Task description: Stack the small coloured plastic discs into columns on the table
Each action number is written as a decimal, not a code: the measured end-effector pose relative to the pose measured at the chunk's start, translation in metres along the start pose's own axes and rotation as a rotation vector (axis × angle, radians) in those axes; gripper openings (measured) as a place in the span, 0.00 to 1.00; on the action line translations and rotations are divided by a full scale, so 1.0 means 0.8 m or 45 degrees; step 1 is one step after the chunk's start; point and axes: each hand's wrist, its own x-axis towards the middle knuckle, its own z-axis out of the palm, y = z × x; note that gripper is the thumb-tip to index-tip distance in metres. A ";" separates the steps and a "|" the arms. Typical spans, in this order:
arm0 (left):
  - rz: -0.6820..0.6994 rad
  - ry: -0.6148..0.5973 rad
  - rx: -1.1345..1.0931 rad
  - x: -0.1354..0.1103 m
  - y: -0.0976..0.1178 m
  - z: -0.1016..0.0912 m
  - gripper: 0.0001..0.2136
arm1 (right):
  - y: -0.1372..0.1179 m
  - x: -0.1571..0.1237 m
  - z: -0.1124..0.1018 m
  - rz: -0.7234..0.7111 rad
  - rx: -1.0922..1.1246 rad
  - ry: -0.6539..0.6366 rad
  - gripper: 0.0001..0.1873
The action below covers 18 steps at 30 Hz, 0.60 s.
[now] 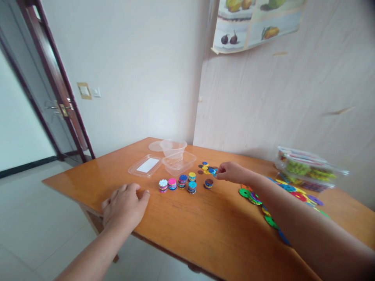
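Observation:
My right hand (230, 171) is closed in a pinch on a small light blue plastic disc (215, 175), just right of a loose pile of small discs (205, 168) in yellow, blue and brown. Below it stands a short stack topped with brown (208, 183). Farther left are several more stacks of notched discs, topped with white (163, 185), pink (172, 184), dark blue (182, 181), yellow (191, 176) and light blue (191, 187). My left hand (124, 203) rests at the table's front edge, thumb apart from the fingers, holding nothing.
Behind the stacks are a clear rectangular tub (179, 164), a round tub (173, 147) and a flat lid (146, 165). Larger coloured discs (271, 221) lie partly under my right forearm. Filled clear boxes (310, 168) sit at the right, near the wall (258, 113).

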 end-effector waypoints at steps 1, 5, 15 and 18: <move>0.003 -0.002 0.001 0.000 0.000 0.000 0.22 | -0.008 -0.004 0.002 -0.047 0.023 0.006 0.13; 0.012 0.011 0.012 0.000 0.000 0.000 0.22 | -0.030 -0.011 0.011 -0.144 0.039 -0.026 0.13; 0.005 0.007 0.016 -0.001 0.000 0.001 0.22 | -0.001 0.016 0.002 0.099 -0.004 0.138 0.12; 0.000 -0.001 0.022 0.000 0.000 0.001 0.22 | 0.019 0.037 0.001 0.135 -0.072 0.160 0.12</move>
